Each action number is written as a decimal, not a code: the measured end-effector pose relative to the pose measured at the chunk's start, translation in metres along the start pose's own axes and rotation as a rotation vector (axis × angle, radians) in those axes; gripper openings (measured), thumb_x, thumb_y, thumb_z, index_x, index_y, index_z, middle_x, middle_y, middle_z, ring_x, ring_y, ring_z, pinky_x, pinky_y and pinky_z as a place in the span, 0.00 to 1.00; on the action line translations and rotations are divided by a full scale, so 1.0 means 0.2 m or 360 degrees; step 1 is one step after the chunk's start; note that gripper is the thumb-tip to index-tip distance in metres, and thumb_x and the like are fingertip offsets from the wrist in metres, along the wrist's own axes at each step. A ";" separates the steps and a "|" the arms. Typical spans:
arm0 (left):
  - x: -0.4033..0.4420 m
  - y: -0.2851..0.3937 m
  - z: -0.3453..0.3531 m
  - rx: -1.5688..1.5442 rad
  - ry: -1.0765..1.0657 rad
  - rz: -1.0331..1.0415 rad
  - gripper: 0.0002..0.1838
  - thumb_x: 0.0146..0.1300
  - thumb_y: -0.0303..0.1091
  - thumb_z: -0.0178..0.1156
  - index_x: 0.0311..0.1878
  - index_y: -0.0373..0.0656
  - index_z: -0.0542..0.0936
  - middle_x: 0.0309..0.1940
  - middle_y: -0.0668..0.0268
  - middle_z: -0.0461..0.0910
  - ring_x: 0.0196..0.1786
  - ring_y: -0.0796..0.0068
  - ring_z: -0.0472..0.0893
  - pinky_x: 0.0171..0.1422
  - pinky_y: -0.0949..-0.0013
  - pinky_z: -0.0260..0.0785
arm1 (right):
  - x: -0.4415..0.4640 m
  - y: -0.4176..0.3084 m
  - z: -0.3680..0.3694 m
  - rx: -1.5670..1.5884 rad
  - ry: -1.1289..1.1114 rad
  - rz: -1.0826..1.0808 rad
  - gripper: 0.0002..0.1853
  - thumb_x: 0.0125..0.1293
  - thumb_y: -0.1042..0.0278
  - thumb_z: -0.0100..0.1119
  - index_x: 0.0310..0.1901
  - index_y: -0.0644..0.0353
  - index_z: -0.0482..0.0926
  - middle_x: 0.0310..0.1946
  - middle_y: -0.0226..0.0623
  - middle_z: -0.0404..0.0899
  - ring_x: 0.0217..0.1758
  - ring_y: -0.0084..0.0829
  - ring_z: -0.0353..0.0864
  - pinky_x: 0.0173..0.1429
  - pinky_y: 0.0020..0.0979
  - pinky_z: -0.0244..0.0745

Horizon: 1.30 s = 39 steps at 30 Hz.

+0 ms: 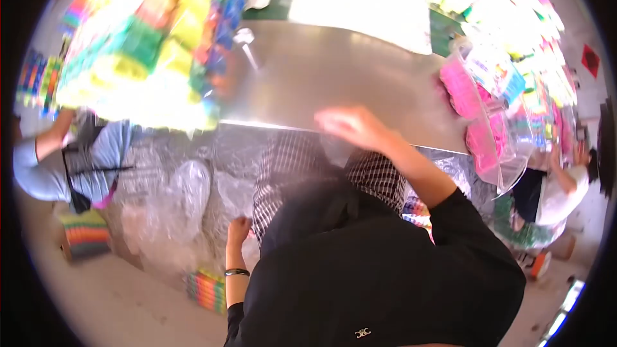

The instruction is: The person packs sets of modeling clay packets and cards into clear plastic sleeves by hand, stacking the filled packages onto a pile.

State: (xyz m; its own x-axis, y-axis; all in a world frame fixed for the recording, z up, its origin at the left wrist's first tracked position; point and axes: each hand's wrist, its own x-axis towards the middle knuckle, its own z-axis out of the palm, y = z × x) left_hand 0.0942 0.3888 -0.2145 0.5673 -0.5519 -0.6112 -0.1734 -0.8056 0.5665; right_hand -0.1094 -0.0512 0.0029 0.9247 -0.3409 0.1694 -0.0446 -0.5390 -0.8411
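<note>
My right hand (pixel 353 127) is over the near edge of the metal table (pixel 321 64), fingers stretched to the left and slightly blurred, with nothing seen in it. Down at my left side, beside my checked trousers, my left hand (pixel 239 230) has its fingers curled; what it holds, if anything, is hidden. Clear plastic wrapping (pixel 186 186) lies near it. A small white tool-like object (pixel 245 40) rests on the metal surface at the upper left.
Colourful wrapped packs (pixel 154 45) are piled at the left of the table. Clear containers with pink items (pixel 479 115) stand at its right edge. A white sheet (pixel 360 3) lies at the back. One person (pixel 96 154) is at the left, another (pixel 559 193) at the right.
</note>
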 end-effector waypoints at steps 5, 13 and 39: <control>-0.06 1.43 -0.41 -0.0310 -0.0448 0.0523 0.15 0.63 0.35 0.59 0.25 0.34 0.76 0.16 0.68 0.74 0.19 0.80 0.74 0.24 0.75 0.65 | 0.48 0.60 -0.58 -0.0990 0.0805 -0.0252 0.18 0.63 0.63 0.59 0.54 0.55 0.75 0.56 0.42 0.72 0.62 0.42 0.68 0.63 0.44 0.64; 0.04 1.72 -0.30 -0.0595 -0.0446 0.0815 0.06 0.66 0.28 0.57 0.32 0.38 0.77 0.18 0.73 0.74 0.20 0.87 0.73 0.25 0.80 0.64 | 0.68 1.08 -1.05 -0.1445 0.0762 0.0575 0.16 0.62 0.56 0.54 0.50 0.50 0.74 0.49 0.38 0.73 0.54 0.41 0.70 0.55 0.47 0.64; 0.65 2.07 0.08 0.1961 0.1126 0.1911 0.25 0.58 0.32 0.53 0.60 0.35 0.70 0.63 0.50 0.68 0.66 0.50 0.65 0.71 0.55 0.56 | -0.08 0.08 -0.10 -0.0987 0.0111 -0.0233 0.15 0.59 0.62 0.56 0.44 0.62 0.76 0.45 0.49 0.77 0.51 0.45 0.75 0.54 0.45 0.69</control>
State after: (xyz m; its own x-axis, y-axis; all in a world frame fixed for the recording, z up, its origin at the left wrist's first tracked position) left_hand 0.0823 -0.0193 -0.0681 -0.1544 -0.9528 0.2614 -0.9151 0.0382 -0.4014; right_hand -0.1330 -0.0691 -0.0042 0.9119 -0.2681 0.3107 -0.1495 -0.9221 -0.3568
